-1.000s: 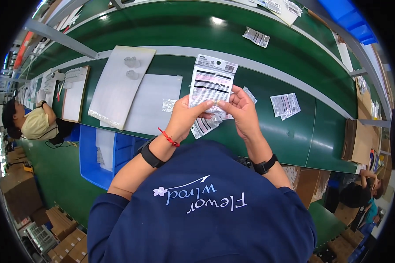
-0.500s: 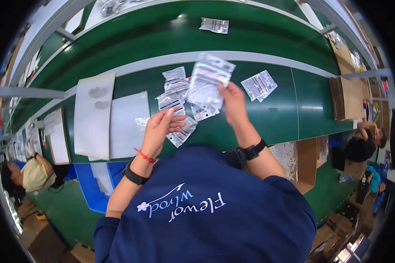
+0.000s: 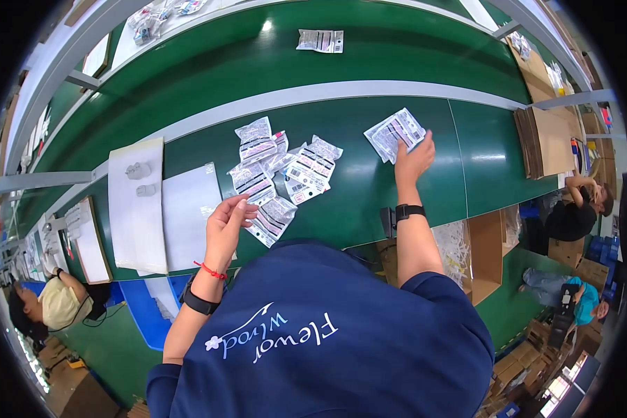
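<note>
My right hand (image 3: 414, 161) grips a small clear plastic packet (image 3: 396, 134) with printed labels, its thumb on top and its fingers along the right edge. That packet lies over another similar one, whose edge shows at its left. My left hand (image 3: 224, 226) is loosely curled, fingers somewhat apart, with nothing visible in it. Its fingertips are beside a printed packet (image 3: 253, 182) and a lower packet (image 3: 272, 221) in a loose pile. Other packets of the same kind (image 3: 315, 161) lie to the right in that pile.
Left on the green table (image 3: 355, 198) lie a white foam sheet (image 3: 136, 223) with small clear pieces and a white board (image 3: 188, 216). One packet (image 3: 320, 40) rests on the far green surface. Cardboard (image 3: 547, 143) stands right; a blue bin (image 3: 143, 310) is below. Other people are at both sides.
My right hand has carried its packet right, from above the pile onto the separate packet. My left hand has shifted slightly left and down in view. The whole view has shifted a little.
</note>
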The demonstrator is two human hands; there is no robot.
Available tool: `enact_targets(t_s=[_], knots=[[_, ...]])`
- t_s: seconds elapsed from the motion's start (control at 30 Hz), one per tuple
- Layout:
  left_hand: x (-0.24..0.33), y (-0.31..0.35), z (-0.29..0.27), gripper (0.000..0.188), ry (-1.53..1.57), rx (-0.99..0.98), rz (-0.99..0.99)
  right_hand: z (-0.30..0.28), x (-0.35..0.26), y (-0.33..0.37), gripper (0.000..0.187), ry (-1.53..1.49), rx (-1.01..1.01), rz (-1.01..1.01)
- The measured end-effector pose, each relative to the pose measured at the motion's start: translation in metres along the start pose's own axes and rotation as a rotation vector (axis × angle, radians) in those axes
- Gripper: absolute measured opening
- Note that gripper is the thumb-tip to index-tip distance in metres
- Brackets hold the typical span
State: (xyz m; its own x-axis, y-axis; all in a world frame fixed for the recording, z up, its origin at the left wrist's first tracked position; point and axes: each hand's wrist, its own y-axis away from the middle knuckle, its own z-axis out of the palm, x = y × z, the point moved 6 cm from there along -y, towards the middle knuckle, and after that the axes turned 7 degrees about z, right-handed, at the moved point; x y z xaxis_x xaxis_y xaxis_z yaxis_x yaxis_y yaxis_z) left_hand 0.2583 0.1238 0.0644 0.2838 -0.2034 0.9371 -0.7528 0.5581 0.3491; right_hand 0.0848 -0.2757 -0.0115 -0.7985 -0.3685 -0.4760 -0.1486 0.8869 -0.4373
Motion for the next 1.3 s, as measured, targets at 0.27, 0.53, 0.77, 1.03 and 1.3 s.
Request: enact_targets(t_s=[0.27,0.53,0.77,1.03,1.3], knots=[[-0.001,0.0,0.005,0.029,-0.102,-0.056,0.059,0.038,-0.015,0.023,0.06,0.27,-0.194,-0.308],[-0.001,0.001,0.005,0.029,-0.147,-0.068,0.09,0.04,-0.023,0.033,0.057,0.054,-0.442,-0.37],[-0.006,0.006,0.008,0.03,-0.181,-0.103,0.073,0.035,-0.03,0.045,0.053,0.039,-0.247,-0.508],[-0.016,0.014,0.004,0.029,-0.136,-0.095,0.089,0.045,-0.026,0.018,0.034,0.207,-0.577,-0.368],[-0.014,0.016,0.001,0.029,-0.119,-0.063,0.102,0.005,-0.017,-0.041,0.029,-0.055,-0.21,-0.183]])
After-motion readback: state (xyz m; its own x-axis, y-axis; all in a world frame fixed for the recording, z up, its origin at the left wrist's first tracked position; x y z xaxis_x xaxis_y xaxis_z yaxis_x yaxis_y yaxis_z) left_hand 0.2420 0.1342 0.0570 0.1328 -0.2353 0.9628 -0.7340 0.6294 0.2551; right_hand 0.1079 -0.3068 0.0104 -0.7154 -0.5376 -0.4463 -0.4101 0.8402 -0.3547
